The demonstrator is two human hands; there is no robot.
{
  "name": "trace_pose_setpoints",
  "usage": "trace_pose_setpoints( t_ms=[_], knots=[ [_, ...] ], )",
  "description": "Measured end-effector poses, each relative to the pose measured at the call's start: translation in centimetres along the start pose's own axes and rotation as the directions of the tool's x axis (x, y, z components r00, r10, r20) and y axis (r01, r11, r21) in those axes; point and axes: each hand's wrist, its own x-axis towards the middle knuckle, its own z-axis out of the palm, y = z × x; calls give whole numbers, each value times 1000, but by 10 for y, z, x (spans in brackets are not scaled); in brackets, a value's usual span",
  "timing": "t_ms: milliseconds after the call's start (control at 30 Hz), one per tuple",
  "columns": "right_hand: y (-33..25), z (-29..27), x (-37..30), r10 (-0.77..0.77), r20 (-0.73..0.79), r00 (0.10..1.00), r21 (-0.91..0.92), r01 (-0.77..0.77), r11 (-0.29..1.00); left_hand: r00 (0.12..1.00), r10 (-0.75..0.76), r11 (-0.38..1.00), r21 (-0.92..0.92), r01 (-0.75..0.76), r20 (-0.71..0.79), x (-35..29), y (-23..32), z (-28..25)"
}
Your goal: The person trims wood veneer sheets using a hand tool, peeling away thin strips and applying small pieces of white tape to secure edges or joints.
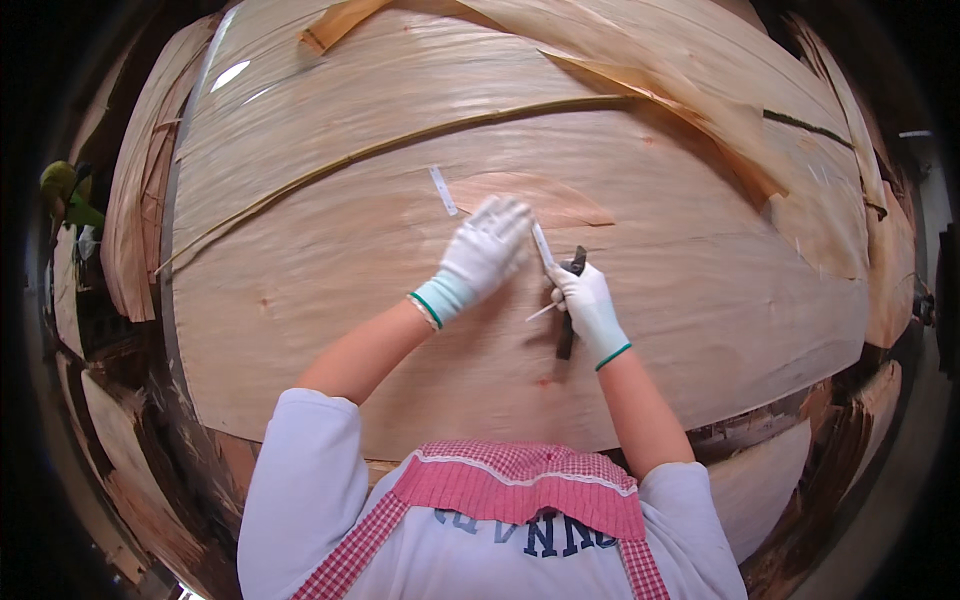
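Observation:
A broad sheet of pale wood veneer [330, 330] lies in front of me. On it sits a lens-shaped, pinker veneer patch [560, 200], with a short white tape strip [442, 190] across its left end. My left hand [485, 248], in a white glove, lies flat over the patch's near edge, fingers stretched out and slightly blurred. Close by on the right, my gloved right hand [588, 300] is closed round a dark, narrow hand tool [566, 338] whose exact kind I cannot make out. Another white tape strip [542, 244] runs between the two hands at the patch's edge.
A long thin brown strip [400, 143] curves across the sheet beyond my hands. Torn, folded veneer pieces [690, 120] lie at the far right. More veneer hangs in stacks [150, 190] along the left side. Another person [75, 195] is at the far left.

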Motion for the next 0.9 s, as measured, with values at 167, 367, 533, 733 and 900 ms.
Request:
trace_pose_setpoints(
  t_ms=[167, 367, 533, 733, 900],
  knots=[
    [-6, -54, 28, -609, 85, 789, -836, 389, 387, 975, 80, 989, 104, -103, 205, 10, 20, 7],
    [-28, -83, 41, -59, -184, 981, -121, 37, 992, 988, 144, 981, -135, -136, 53, 75, 63, 41],
    [-29, -121, 58, -547, 0, 837, -907, 231, 353, 967, 227, 972, 41, -233, 114, 83, 68, 68],
    [-93, -147, 7, -192, -30, 981, -473, 155, 867, 993, -117, 891, -439, 119, 30, 94, 40, 23],
    [-76, -143, -95, 382, 310, 871, -698, -65, 713, 886, -337, 933, -243, 267, -319, 48, -26, 7]
  ],
)
